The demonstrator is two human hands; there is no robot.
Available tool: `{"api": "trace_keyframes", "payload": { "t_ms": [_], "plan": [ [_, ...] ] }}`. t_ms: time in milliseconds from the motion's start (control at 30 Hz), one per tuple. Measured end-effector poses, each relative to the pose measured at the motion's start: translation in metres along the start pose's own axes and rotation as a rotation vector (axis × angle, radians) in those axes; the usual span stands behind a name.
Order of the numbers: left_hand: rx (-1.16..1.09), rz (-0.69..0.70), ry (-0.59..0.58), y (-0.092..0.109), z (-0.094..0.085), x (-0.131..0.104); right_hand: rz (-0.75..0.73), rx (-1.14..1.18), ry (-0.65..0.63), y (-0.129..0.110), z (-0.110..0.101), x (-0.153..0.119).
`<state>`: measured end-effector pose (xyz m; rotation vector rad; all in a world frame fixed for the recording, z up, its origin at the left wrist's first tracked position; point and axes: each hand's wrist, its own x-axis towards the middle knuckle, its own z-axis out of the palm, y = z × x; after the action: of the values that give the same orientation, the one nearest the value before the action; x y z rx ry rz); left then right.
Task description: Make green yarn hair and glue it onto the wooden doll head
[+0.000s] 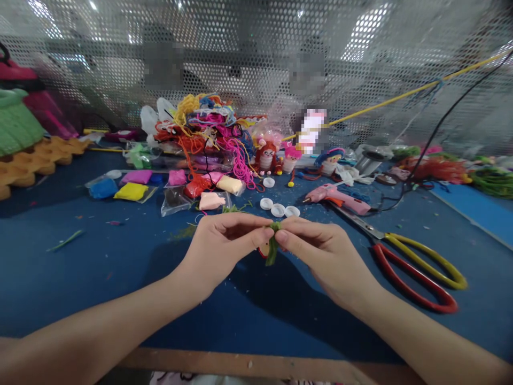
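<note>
My left hand [222,243] and my right hand [320,246] meet over the middle of the blue table, thumbs and forefingers pinched close together. Between the fingertips is a bit of green yarn [271,255], its end hanging down. Just behind the yarn, by my left thumb, shows a small tan piece with a red edge [263,250]; my fingers cover most of it. Several white bottle caps [278,209] lie beyond my fingertips. To the right of my right hand rest scissors [385,235] with one red and one yellow handle.
A pink glue gun [339,198] with a black cord lies past the scissors. Bags of coloured clay [136,191] are at the left, below a tangled yarn heap [208,120]. Small yarn-haired dolls [266,155] stand at the back before a perforated metal screen [248,59].
</note>
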<state>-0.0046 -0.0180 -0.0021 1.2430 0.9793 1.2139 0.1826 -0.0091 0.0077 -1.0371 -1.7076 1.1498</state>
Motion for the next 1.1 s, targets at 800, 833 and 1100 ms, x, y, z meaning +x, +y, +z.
{"api": "trace_keyframes", "payload": {
  "t_ms": [800,833,1100],
  "plan": [
    [-0.08,-0.2,-0.385,0.009,-0.005,0.001,-0.026,0.243,-0.139,0.003,-0.001,0.001],
    [-0.081,-0.199,-0.376,0.008,-0.005,0.001,-0.045,0.215,-0.15,0.003,-0.003,0.002],
    [0.037,-0.059,0.005,0.0,-0.009,0.012,-0.086,-0.678,-0.085,0.018,-0.013,0.014]
  ]
}}
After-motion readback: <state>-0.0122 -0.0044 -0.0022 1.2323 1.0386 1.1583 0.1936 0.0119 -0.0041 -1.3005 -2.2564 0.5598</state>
